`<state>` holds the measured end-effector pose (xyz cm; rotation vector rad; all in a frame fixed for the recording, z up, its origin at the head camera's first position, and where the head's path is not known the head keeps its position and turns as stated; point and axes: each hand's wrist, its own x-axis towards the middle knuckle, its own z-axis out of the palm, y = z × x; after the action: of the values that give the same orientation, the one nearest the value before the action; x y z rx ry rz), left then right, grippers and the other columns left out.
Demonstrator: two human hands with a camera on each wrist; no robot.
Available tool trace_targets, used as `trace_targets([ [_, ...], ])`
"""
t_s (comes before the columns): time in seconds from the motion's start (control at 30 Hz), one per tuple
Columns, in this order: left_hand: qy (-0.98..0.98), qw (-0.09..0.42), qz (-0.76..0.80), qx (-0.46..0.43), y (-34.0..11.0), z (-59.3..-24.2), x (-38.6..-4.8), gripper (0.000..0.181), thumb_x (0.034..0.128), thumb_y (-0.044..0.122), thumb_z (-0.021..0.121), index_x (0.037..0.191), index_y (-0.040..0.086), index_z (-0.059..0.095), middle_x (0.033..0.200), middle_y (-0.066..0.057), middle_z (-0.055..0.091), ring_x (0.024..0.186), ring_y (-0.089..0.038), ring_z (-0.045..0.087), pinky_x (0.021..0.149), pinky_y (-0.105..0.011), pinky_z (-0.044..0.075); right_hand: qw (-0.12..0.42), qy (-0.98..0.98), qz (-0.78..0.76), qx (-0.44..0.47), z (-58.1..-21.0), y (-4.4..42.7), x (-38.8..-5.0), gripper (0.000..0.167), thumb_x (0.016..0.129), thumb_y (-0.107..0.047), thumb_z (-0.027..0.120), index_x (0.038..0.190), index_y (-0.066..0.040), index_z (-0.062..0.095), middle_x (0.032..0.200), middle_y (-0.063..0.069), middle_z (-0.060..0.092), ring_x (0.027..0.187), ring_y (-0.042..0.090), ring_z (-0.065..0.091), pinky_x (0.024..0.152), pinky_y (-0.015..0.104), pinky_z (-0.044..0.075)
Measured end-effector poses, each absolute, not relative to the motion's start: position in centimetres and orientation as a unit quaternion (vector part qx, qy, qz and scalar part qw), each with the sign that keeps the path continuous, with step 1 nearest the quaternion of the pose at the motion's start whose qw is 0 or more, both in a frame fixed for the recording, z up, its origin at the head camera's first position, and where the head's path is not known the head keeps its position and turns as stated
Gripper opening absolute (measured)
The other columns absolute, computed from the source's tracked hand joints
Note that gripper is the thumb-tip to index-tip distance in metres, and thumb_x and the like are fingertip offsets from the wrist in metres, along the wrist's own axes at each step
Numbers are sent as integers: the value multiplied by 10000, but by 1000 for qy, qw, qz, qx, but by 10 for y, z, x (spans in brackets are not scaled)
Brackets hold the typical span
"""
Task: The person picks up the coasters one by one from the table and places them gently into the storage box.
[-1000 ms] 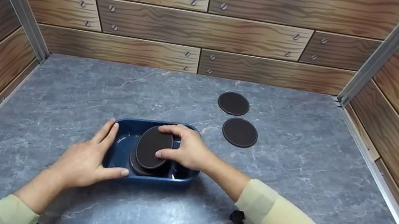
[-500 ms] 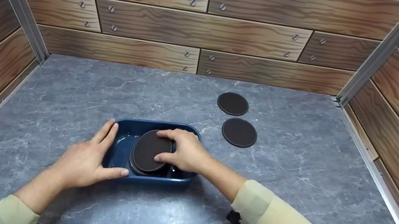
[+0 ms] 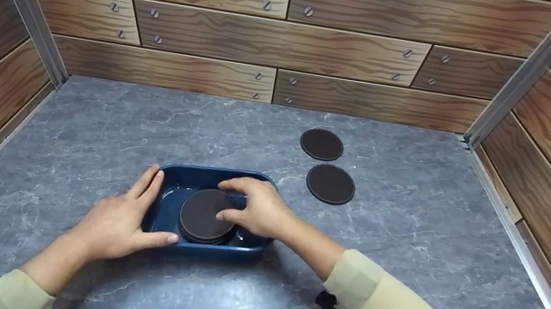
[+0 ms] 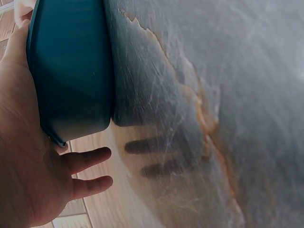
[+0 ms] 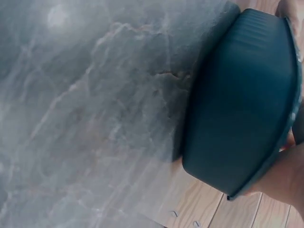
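Note:
A blue rectangular baking dish (image 3: 215,247) sits on the marbled surface, seen from outside in both wrist views. Inside it, several round black coasters (image 3: 203,215) lie stacked flat. My left hand (image 3: 116,220) rests at the dish's left end, fingers straight along the side rim and thumb on the near rim. Two of its fingers (image 4: 92,185) extend free in the left wrist view. My right hand (image 3: 260,211) reaches over the dish's right side, thumb and index finger apart beside the stack's top coaster. Its other fingers are hidden.
Two more black coasters lie flat beyond the dish to the right, one farther back (image 3: 322,144) and one nearer (image 3: 330,184). Wood-patterned walls (image 3: 206,31) enclose the back and both sides of the grey marbled surface (image 3: 411,211).
The top coaster, tilted in my right hand before, has dropped flat onto the stack. My right thumb and fingers have let it go. The left hand and the dish have stayed put.

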<state>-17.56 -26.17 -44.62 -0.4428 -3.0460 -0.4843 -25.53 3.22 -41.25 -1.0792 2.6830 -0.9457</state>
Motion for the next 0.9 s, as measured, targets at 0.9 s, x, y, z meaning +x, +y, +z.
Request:
trace_targets([
  [0.9,-978,11,-155,-137,-262,-446,-176,1245,860,853,614,1706,61,159,1768,-165,118,1104,-520,667,911,-687,506,-62,868,-458,-183,-384,184,-341,545,917,-189,862,1397,-17,669,1353,201,691,1283,336,632,1047,514,474],
])
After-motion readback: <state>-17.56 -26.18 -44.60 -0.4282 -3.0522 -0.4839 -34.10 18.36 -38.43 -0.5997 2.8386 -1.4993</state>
